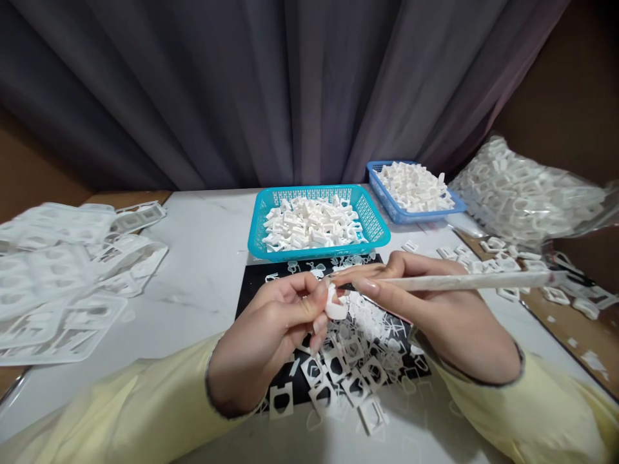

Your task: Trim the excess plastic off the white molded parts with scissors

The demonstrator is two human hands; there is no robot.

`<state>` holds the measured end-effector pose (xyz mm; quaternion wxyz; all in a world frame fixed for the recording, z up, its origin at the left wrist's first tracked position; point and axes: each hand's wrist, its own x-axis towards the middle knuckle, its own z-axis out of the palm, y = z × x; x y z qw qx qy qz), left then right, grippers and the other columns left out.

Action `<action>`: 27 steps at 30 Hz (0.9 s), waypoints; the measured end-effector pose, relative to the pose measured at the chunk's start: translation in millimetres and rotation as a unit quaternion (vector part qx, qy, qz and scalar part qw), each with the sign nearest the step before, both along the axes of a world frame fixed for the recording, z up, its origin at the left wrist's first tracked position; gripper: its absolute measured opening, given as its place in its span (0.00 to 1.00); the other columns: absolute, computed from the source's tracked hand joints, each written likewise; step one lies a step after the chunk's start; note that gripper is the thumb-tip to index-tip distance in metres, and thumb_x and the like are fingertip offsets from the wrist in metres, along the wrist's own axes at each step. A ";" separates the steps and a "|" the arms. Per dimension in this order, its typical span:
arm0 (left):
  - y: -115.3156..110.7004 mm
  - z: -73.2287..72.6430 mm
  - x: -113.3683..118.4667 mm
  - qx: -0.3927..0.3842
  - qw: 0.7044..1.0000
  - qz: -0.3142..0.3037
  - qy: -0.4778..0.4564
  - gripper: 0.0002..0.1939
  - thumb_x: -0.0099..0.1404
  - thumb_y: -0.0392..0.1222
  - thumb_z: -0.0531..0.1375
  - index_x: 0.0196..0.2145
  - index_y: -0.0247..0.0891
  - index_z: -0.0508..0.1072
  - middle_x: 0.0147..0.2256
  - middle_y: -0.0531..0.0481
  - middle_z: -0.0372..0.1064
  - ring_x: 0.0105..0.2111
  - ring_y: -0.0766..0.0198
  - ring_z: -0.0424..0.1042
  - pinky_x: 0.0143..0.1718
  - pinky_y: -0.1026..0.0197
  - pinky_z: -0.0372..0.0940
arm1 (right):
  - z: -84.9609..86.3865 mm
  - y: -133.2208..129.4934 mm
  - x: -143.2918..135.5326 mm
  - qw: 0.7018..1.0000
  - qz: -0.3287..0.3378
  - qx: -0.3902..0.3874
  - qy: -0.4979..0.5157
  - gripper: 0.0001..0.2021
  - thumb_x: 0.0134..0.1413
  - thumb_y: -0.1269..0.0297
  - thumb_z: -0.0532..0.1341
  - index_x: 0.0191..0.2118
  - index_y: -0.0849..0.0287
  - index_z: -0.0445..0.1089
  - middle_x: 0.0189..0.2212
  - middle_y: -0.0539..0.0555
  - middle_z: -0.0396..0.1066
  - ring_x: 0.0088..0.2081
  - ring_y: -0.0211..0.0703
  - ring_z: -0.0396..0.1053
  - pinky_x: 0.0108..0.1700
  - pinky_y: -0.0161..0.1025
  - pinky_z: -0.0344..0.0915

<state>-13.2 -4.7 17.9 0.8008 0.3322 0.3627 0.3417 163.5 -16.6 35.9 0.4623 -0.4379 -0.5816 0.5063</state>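
My left hand (pixel 280 325) pinches a small white plastic part (pixel 336 306) between thumb and fingers, above a black mat (pixel 254 283). Closed around a slim tool with a white wrapped handle (pixel 464 281), my right hand (pixel 425 303) has its fingertips right by that part. The tool's working tip is too small to make out. Beneath both hands lie thin white scraps (pixel 370 316) and several flat white pieces with round openings (pixel 355 386), partly covering the mat.
A turquoise basket (pixel 319 253) of white parts stands behind the mat, with a blue basket (pixel 411 217) of similar parts to its right. A clear bag (pixel 527 193) of parts lies far right, loose parts (pixel 507 264) before it. White sheets with cut-outs (pixel 62 290) are piled at left.
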 end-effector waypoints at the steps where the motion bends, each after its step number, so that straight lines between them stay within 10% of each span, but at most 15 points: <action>1: 0.1 -0.4 0.3 0.003 1.000 0.000 0.004 0.11 0.62 0.36 0.57 0.22 0.34 0.64 0.18 0.57 0.58 0.17 0.76 0.57 0.19 0.73 0.55 | -0.7 -0.2 -0.3 1.000 0.000 -0.001 -0.001 0.09 0.51 0.66 0.64 0.24 0.57 0.66 0.36 0.51 0.76 0.43 0.44 0.73 0.46 0.40 0.70; 13: -3.4 -10.8 -0.6 0.243 0.967 0.079 0.011 0.04 0.58 0.36 0.62 0.26 0.39 0.75 0.28 0.55 0.64 0.20 0.75 0.63 0.20 0.71 0.61 | -1.1 -21.8 -10.3 0.987 -0.061 0.150 -0.014 0.08 0.52 0.74 0.62 0.25 0.58 0.66 0.38 0.51 0.76 0.43 0.44 0.73 0.50 0.44 0.70; 27: -3.4 -16.7 -2.5 0.339 0.937 0.079 0.019 0.08 0.61 0.33 0.59 0.32 0.43 0.78 0.32 0.53 0.66 0.23 0.75 0.64 0.22 0.71 0.63 | -4.1 -29.8 -14.3 0.948 -0.060 0.292 -0.109 0.07 0.47 0.79 0.63 0.30 0.60 0.68 0.40 0.53 0.75 0.45 0.46 0.72 0.46 0.41 0.73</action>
